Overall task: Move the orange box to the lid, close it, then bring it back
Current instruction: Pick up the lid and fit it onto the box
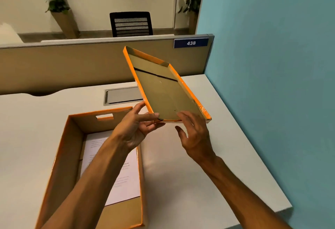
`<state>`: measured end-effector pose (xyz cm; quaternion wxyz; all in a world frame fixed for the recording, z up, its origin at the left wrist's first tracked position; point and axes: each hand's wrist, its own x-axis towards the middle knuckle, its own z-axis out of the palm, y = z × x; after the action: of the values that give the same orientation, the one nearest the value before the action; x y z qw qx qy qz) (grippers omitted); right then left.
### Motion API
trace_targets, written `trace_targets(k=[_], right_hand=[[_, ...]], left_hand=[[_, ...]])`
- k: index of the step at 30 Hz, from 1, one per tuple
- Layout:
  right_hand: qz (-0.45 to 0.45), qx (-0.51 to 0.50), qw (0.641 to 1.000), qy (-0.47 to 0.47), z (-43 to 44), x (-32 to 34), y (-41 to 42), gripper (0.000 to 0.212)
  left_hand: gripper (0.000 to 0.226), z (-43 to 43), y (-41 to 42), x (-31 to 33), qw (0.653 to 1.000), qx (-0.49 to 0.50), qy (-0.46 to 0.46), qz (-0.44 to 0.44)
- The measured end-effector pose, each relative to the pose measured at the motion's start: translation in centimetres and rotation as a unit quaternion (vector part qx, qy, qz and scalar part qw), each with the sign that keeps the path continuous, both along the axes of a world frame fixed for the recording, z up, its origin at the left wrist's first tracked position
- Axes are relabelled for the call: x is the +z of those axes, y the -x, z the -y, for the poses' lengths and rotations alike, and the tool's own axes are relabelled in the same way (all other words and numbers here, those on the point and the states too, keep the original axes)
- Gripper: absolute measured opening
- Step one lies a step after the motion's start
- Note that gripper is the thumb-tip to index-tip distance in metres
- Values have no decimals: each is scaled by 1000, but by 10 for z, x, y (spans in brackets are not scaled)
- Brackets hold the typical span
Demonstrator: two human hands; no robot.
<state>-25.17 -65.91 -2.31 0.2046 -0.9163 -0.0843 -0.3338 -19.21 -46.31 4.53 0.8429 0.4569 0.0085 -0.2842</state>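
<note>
Head view is showing both bare forearms reaching forward over the desk (190, 174), holding the lid (165, 87) tilted in the air with its brown inside facing the camera. The left hand (137, 129) is pinching the lid's near left corner between thumb and fingers, while the right hand (194, 138) is pressing spread fingers against the near edge. The orange box (59, 165) is sitting open at near left, with paper (117, 170) lying inside.

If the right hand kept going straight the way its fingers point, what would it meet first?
The right hand points up and away, with its fingertips already at the near edge of the tilted lid. It would likely press into the lid's brown inner face first, though depth is hard to judge.
</note>
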Motion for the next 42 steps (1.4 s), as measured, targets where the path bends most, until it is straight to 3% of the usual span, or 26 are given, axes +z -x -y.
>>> trace_targets(k=[6, 14, 18, 23, 27, 30, 34, 37, 42], right_hand=[[24, -23, 997, -63, -33, 21, -1, 32], [103, -8, 979, -175, -108, 62, 20, 18], [78, -16, 957, -279, -121, 78, 28, 17], [-3, -1, 886, -464, -116, 104, 34, 34], [-28, 62, 777, -626, -106, 114, 38, 42], [-59, 97, 702, -703, -101, 116, 41, 50], [-114, 128, 621, -765, -99, 111, 42, 53], [-137, 140, 594, -780, -102, 105, 44, 51], [-159, 168, 612, -757, -104, 94, 43, 55]], left_hand=[[77, -16, 21, 44, 1000, 16, -9, -6], [84, -67, 51, 91, 974, 55, -137, 170], [83, -75, 55, 109, 963, 32, -155, 220], [84, -80, 45, 89, 953, 70, -212, 207], [98, -87, 44, 39, 961, 77, -241, 109], [96, -93, 50, 14, 976, 63, -196, 75], [70, -97, 55, -2, 991, 81, -107, 23], [61, -99, 57, -9, 990, 124, -65, -4], [61, -116, 57, -15, 984, 161, -77, -8]])
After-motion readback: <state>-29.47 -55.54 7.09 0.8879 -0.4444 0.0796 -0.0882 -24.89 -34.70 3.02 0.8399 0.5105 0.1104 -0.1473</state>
